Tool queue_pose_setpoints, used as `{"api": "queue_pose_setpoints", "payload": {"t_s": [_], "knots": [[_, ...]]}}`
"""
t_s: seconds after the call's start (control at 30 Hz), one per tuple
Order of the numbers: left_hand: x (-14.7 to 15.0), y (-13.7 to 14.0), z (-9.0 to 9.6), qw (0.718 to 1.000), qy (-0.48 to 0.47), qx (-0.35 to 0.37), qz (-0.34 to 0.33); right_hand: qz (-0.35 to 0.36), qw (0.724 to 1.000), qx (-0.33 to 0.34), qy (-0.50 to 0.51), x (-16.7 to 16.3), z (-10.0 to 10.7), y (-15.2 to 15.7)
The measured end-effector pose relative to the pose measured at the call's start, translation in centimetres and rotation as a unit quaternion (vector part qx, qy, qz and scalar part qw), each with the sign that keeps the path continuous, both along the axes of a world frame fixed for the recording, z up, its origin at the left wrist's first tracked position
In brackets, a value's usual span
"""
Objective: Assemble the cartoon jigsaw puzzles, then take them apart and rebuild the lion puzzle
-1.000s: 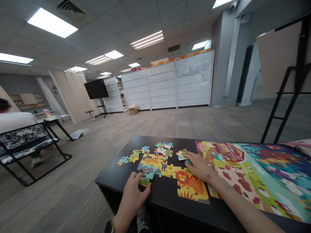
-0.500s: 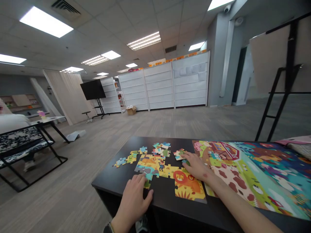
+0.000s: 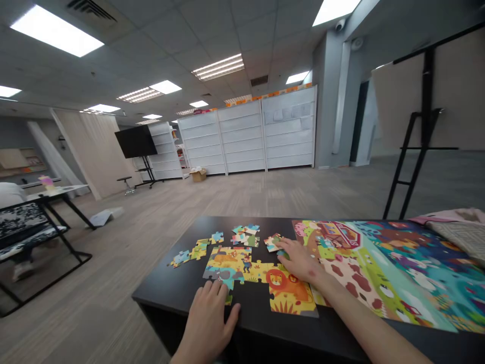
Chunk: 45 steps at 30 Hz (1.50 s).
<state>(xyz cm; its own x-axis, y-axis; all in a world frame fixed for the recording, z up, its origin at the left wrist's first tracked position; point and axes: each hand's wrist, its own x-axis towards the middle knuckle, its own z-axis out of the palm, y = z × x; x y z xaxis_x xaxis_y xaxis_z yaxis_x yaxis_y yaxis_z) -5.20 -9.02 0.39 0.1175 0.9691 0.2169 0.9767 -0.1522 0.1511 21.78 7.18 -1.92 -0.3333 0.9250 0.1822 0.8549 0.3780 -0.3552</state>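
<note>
A partly joined jigsaw puzzle (image 3: pixel 229 258) with yellow animal scenes lies on the black table (image 3: pixel 170 283). Its lion section (image 3: pixel 290 290) extends toward the near edge. My left hand (image 3: pixel 210 316) rests at the puzzle's lower left, fingers stretched forward and thumb apart. A green puzzle piece (image 3: pixel 229 299) shows partly beside its fingertips. Over a small group of loose puzzle pieces (image 3: pixel 272 242) lies my right hand (image 3: pixel 299 259), its fingers extended and thumb spread. A bluish-green piece (image 3: pixel 282 253) peeks out between thumb and fingers; the hand partly hides it.
More loose pieces lie at the table's far side (image 3: pixel 245 235) and left side (image 3: pixel 199 248). Colourful picture sheets (image 3: pixel 352 283) cover the right, under my right forearm. Beyond are an easel (image 3: pixel 424 126), white shelves (image 3: pixel 242 141), a screen on a stand (image 3: pixel 136 141) and a seated person (image 3: pixel 11 194).
The whole view has shifted slightly, with the room sliding left. Both hands keep nearly the same places against the puzzle; the pieces look unmoved.
</note>
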Motion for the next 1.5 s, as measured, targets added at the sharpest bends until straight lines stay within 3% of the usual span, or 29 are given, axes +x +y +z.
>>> {"api": "queue_pose_setpoints", "payload": {"t_s": [0.13,0.3,0.57,0.93,1.13,1.27,1.37,1.5], "knots": [[-1.9,3.8,1.3,0.997,-0.037,-0.029,-0.06,-0.019,0.997,0.042,0.067,0.3,-0.2,0.5],[-4.4,7.1,0.2,0.989,-0.13,0.05,-0.045,-0.052,0.985,0.118,0.112,1.4,-0.1,1.6],[-5.2,4.5,-1.3,0.969,-0.224,0.039,-0.097,0.001,0.997,0.052,0.056,0.1,-0.3,1.3],[-5.0,4.4,-0.8,0.955,-0.267,0.089,-0.094,-0.025,0.994,0.07,0.08,-0.4,0.7,0.1],[-2.3,5.7,1.4,0.942,-0.29,0.137,-0.099,-0.03,0.993,0.111,0.025,-1.9,0.3,-0.3],[0.7,6.5,1.6,0.935,-0.307,0.136,-0.114,-0.024,0.991,0.109,0.076,-2.0,0.3,-0.2],[3.1,7.4,0.5,0.911,-0.39,0.095,-0.095,0.043,0.974,0.152,0.16,-2.0,1.1,-1.2],[5.3,9.4,-0.9,0.822,-0.561,0.036,-0.095,0.158,0.955,0.116,0.222,-2.7,2.2,-3.4]]}}
